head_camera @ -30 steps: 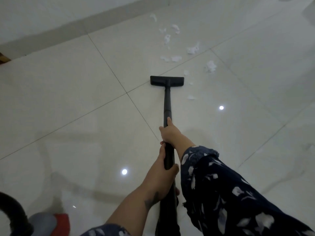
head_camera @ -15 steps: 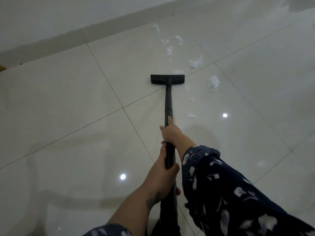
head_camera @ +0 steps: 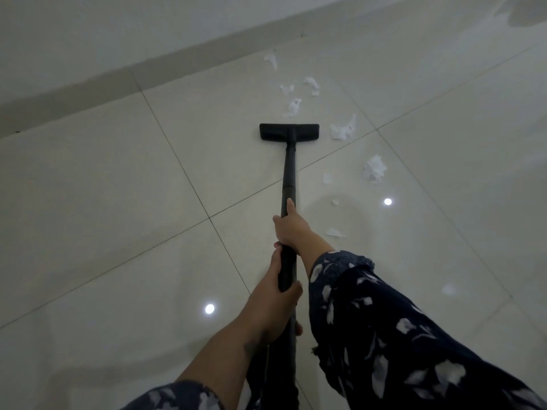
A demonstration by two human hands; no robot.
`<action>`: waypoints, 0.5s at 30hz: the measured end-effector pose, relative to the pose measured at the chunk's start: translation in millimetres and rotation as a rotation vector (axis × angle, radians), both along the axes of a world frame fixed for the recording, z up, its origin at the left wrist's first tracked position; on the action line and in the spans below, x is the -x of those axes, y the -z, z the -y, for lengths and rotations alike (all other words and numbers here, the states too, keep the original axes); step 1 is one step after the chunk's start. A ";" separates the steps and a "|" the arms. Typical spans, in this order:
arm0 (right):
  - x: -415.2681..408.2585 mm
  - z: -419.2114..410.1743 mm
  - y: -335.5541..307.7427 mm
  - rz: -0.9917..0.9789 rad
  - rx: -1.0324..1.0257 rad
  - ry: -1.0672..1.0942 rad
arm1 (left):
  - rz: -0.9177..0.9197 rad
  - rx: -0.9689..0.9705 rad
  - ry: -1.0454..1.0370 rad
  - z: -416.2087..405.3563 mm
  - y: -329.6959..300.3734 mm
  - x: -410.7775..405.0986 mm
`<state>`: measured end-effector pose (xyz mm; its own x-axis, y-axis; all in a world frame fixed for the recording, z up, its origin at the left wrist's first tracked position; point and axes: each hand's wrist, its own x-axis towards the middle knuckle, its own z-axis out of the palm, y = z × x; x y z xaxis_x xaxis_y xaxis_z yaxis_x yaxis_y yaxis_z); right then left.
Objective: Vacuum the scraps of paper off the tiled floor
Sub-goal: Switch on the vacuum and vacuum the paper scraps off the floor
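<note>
Both hands grip the black wand (head_camera: 288, 173): right hand (head_camera: 291, 227) ahead, left hand (head_camera: 273, 303) behind. Floor head (head_camera: 289, 132) flat on tiled floor (head_camera: 103, 202); paper scraps (head_camera: 374, 168) lie ahead and right of it.

The scene is dim and greyish, with soft grain and little contrast. 2 small round lamp reflections (head_camera: 209, 308) glare on the glossy tiled floor (head_camera: 88, 202), and faint soft shadows lie on it. Grout lines and the wall base bend toward the edges from wide-angle distortion.
</note>
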<state>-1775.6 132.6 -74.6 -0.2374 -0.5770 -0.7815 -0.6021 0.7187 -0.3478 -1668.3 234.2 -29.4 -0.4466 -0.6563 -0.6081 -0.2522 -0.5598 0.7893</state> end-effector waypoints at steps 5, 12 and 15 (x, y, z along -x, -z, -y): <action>2.4 49.2 -7.1 0.001 0.000 0.089 | -0.008 -0.013 0.013 48.8 -3.8 1.7; 14.1 104.4 -4.9 0.007 0.024 -0.036 | -0.008 -0.050 0.007 106.9 -5.1 11.8; 15.8 124.3 6.0 0.063 0.061 0.022 | -0.025 -0.076 -0.008 127.0 1.4 13.4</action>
